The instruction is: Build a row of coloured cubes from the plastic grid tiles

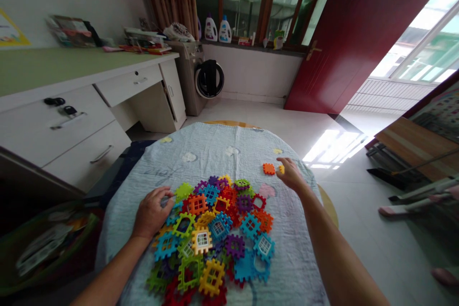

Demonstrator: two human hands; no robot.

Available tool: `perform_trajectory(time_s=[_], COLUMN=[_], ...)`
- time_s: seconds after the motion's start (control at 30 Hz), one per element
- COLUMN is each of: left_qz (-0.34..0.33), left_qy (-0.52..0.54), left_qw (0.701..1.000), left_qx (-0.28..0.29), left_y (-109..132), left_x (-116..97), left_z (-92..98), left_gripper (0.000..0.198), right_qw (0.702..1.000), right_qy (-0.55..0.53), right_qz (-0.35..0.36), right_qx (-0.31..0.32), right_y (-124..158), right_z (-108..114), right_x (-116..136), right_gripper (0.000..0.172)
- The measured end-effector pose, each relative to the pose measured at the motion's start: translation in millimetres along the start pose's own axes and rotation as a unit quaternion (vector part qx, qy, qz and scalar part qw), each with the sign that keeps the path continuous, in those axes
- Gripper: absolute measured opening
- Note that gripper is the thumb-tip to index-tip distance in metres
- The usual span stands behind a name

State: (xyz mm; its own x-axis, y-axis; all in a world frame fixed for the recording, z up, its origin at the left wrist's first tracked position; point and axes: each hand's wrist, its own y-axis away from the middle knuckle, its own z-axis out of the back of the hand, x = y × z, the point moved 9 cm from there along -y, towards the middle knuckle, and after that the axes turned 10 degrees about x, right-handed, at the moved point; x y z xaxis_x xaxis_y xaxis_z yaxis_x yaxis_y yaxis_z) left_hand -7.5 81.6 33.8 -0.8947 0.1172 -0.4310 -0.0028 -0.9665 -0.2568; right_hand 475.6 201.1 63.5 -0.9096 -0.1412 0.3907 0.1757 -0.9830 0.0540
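A heap of colourful interlocking building blocks (220, 229) lies on the cloth-covered table, several with window-like grids. My left hand (153, 213) rests at the heap's left edge, fingers curved and apart, beside a lime green block (183, 191) and some blue ones. Nothing shows in its grasp. Away from the heap, at the table's far right, my right hand (289, 174) has its fingers around a small yellow block (281, 169), mostly hidden by the hand. An orange block (268, 169) lies flat just left of it.
A pale blue patterned cloth (215, 148) covers the round table. Left of it stand a white desk with drawers (82, 129) and a basket (53, 248) on the floor. Behind are a washing machine (190, 76) and a red door (333, 33). Another person's feet (392, 211) show at right.
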Motion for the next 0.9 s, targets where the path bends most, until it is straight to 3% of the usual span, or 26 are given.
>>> perform_trajectory(time_s=[0.07, 0.17, 0.27, 0.37, 0.57, 0.7, 0.83, 0.9], left_qz=[0.001, 0.001, 0.002, -0.001, 0.001, 0.001, -0.001, 0.0], left_qy=[-0.004, -0.006, -0.007, -0.005, -0.002, -0.001, -0.003, -0.006], left_qw=[1.0, 1.0, 1.0, 1.0, 1.0, 1.0, 1.0, 1.0], left_qx=[-0.003, -0.008, -0.01, -0.011, -0.016, -0.011, -0.009, -0.007], left_y=[0, 1, 1, 1, 1, 1, 0, 0], left_x=[-1, 0, 1, 0, -1, -1, -2, -2], left_z=[0.0, -0.2, -1.0, -1.7, -0.9, -0.6, -0.1, 0.0], left_gripper=[0.02, 0.02, 0.019, 0.018, 0.019, 0.019, 0.019, 0.019], right_qw=[0.994, 0.978, 0.972, 0.973, 0.981, 0.964, 0.916, 0.904], right_qy=[-0.098, -0.188, -0.195, -0.186, -0.179, -0.259, -0.399, -0.42], right_qz=[0.041, 0.085, 0.118, 0.122, 0.076, 0.053, -0.015, -0.054], right_qx=[-0.015, 0.042, 0.053, 0.064, 0.018, -0.003, -0.031, -0.066], right_y=[17, 37, 45, 44, 67, 94, 108, 112], right_z=[-15, -49, -63, -66, -59, -59, -61, -58], right_x=[26, 72, 111, 129, 113, 96, 65, 44], right_gripper=[0.045, 0.047, 0.054, 0.04, 0.013, 0.005, 0.022, 0.035])
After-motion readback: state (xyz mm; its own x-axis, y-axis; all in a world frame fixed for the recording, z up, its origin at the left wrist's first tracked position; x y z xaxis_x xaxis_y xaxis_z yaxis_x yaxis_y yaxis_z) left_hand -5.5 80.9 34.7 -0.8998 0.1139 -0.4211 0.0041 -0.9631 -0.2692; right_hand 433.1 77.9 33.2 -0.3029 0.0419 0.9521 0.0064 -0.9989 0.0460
